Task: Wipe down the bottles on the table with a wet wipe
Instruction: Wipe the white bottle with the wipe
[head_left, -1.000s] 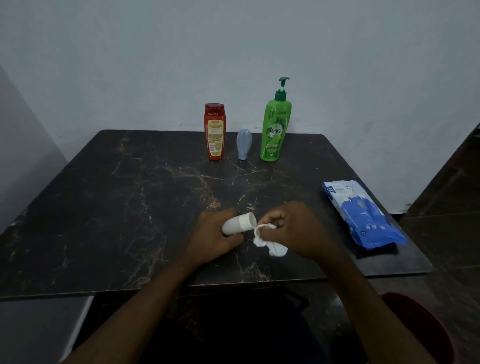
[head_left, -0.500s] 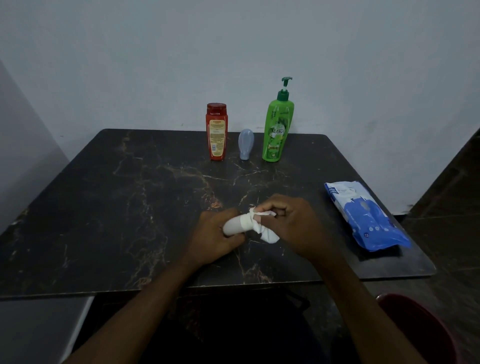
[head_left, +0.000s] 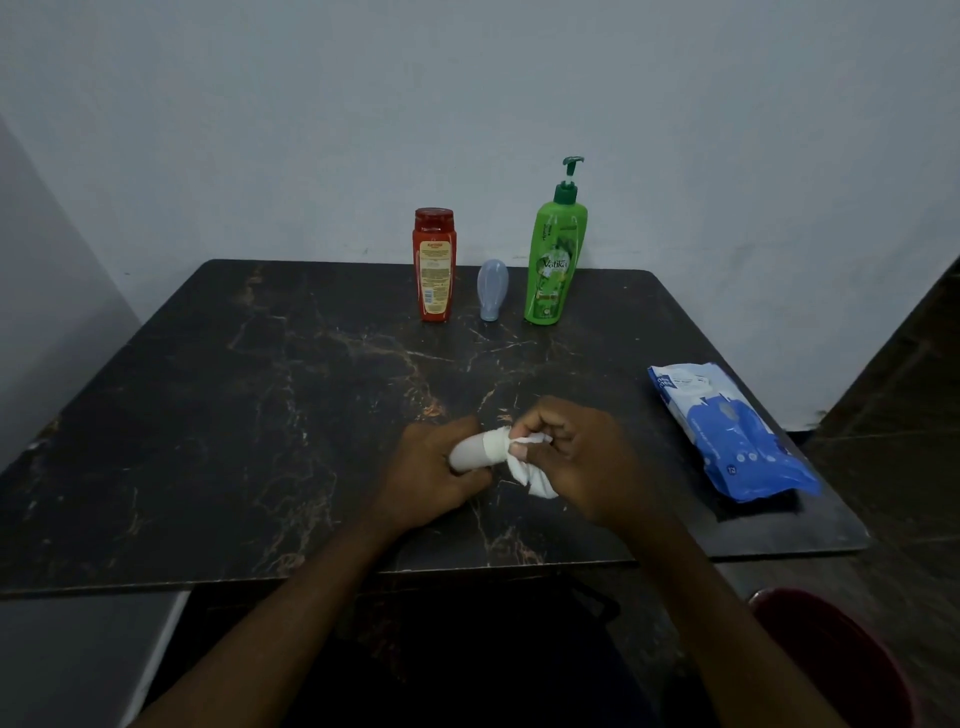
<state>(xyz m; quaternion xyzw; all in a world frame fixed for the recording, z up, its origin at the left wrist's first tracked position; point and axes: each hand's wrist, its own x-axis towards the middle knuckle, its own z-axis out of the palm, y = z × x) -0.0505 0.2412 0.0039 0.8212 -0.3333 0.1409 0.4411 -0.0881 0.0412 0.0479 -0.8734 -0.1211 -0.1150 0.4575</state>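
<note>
Two grips: both meet over one bottle near the front edge of the dark marble-patterned bench (head_left: 208, 415).
Left grip (head_left: 431, 473): curled round the small white plastic bottle (head_left: 470, 454), holding it sideways, I judge to steady it for rubbing.
Right grip (head_left: 582, 457): pinching the crumpled white wet wipe (head_left: 530, 475) round the bottle's cap end, so the cloth bears on the plastic.
Back row: red flat-capped plastic bottle (head_left: 434, 265), pale blue soft tube (head_left: 492, 291) and green pump bottle (head_left: 553, 260) stand upright by the wall, well apart from my grips. I cannot tell whether they have been wiped.
Pack: the blue-and-white soft pack of wipes (head_left: 727, 436) lies flat at the right edge, handy for the right grip.
Count: four bottles, one loose wipe, one pack.
</note>
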